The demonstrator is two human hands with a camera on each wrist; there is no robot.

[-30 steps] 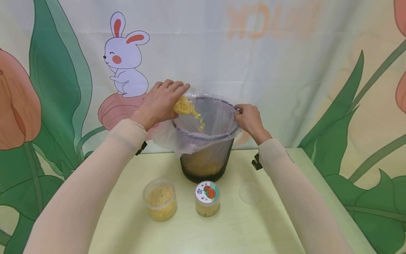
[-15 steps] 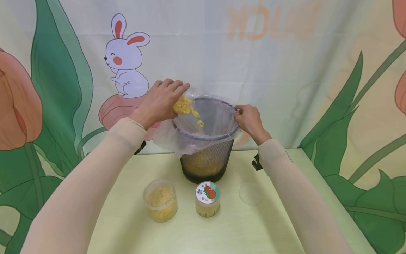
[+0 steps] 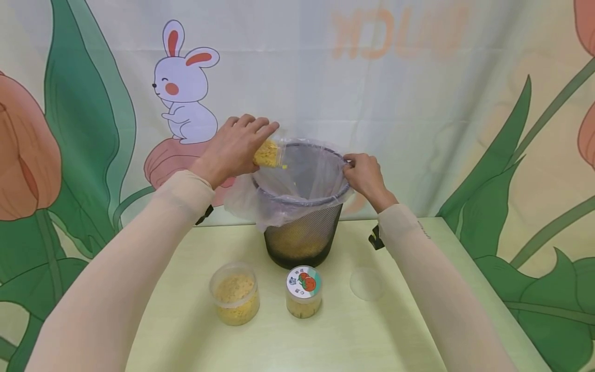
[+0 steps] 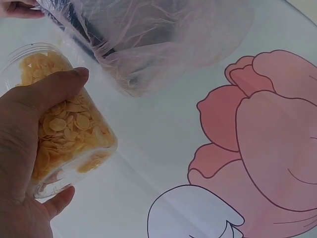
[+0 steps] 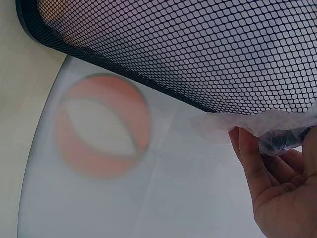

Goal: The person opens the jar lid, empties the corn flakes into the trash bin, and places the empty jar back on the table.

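My left hand (image 3: 234, 150) grips a clear jar (image 3: 268, 153) of yellow flakes, tipped on its side with its mouth over the left rim of a black mesh wastebasket (image 3: 304, 237). In the left wrist view, thumb and fingers wrap the jar (image 4: 74, 121), which is still well filled with flat, cornflake-like pieces. One bright flake sits at the lip. A thin translucent bin liner (image 3: 283, 211) lines the wastebasket and folds over its rim. At the right side, my right hand (image 3: 364, 175) pinches the rim through the liner; the right wrist view shows thumb and fingers around it (image 5: 280, 141).
In front of the wastebasket stand an open tub (image 3: 236, 299) of yellow crumbs and a small jar (image 3: 303, 292) with a tomato-printed lid. A clear round lid (image 3: 366, 284) lies to their right on the pale table (image 3: 334, 341). A printed curtain (image 3: 418, 113) hangs close behind.
Flakes were falling from the jar into the lined wastebasket in both earlier frames; now the stream has stopped, with one flake at the lip. Both hands stay nearly in place.
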